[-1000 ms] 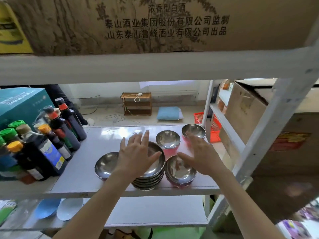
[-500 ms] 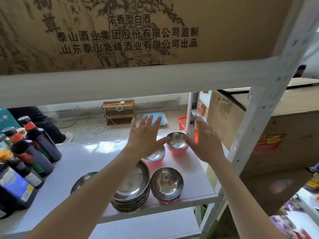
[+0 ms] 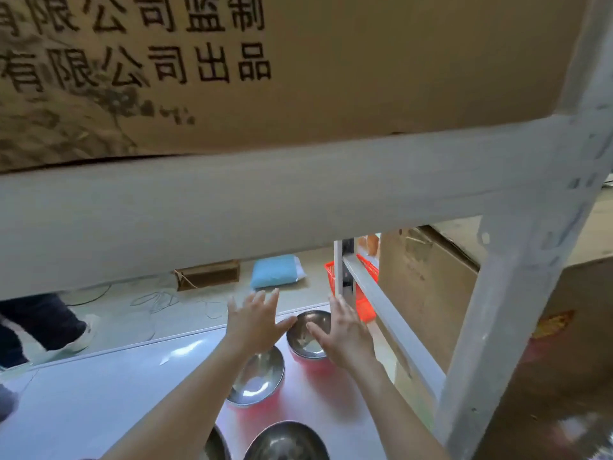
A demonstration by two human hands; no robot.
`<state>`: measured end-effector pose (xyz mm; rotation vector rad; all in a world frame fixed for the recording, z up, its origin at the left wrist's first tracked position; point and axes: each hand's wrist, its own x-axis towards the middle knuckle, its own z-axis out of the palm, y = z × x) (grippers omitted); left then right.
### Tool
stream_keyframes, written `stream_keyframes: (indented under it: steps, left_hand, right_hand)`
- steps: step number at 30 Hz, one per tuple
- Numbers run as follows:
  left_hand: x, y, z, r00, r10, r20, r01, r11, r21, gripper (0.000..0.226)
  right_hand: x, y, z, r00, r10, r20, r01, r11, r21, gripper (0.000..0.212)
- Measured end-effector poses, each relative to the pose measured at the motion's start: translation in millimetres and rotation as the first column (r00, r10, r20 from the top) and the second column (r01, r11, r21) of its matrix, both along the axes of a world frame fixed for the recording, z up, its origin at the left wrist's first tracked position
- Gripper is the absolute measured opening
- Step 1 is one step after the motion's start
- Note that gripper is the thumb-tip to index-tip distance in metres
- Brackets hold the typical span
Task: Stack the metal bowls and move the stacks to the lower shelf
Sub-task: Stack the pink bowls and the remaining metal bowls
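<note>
Only the head view here, so we're taking the far bowl (image 3: 308,333) as our landmark: it sits at the back right of the shelf (image 3: 109,393). Our left hand (image 3: 257,323) is just left of it and our right hand (image 3: 345,333) partly over its right rim, both spread wide with nothing held yet. We'd say cup it from both sides and lift straight up. Another bowl (image 3: 257,380) sits just in front of it and a third (image 3: 287,441) nearer still. The rail (image 3: 391,323) runs close on its right and the beam (image 3: 199,210) hangs low above, so headroom looks tight; left of it the shelf is bare.
</note>
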<state>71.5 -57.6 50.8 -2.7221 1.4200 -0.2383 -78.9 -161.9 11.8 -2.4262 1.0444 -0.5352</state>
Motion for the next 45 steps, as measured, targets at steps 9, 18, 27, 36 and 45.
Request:
stream_keyframes:
  steps: [9, 18, 27, 36, 45]
  left_hand:
    - [2.8, -30.1, -62.7, 0.986, -0.011, -0.167, 0.031, 0.992, 0.119, 0.075]
    - [0.4, -33.4, -71.0, 0.949, 0.002, -0.317, 0.027, 0.996, 0.088, 0.063]
    - [-4.4, -30.1, -40.0, 0.937, -0.025, -0.347, 0.027, 1.0, -0.001, 0.063]
    - [-12.1, 10.1, 20.2, 0.935, -0.084, -0.346, 0.032, 0.988, -0.153, 0.059]
    - [-10.3, 79.9, 65.8, 0.956, -0.068, -0.285, -0.01, 0.965, -0.261, 0.064]
  right_hand:
    - [-5.0, -21.2, -53.4, 0.995, -0.082, -0.063, 0.091, 0.983, 0.161, 0.077]
    - [-4.1, -21.9, -61.2, 0.996, -0.086, -0.014, 0.085, 0.924, 0.374, 0.067]
    - [-9.0, -13.4, -31.4, 0.991, -0.115, 0.07, 0.085, 0.935, 0.343, 0.06]
    - [-14.1, 6.5, 28.8, 0.99, -0.046, 0.136, 0.012, 0.97, 0.245, 0.06]
    - [-3.0, 52.3, 79.5, 0.979, 0.091, 0.185, -0.114, 0.986, 0.118, 0.054]
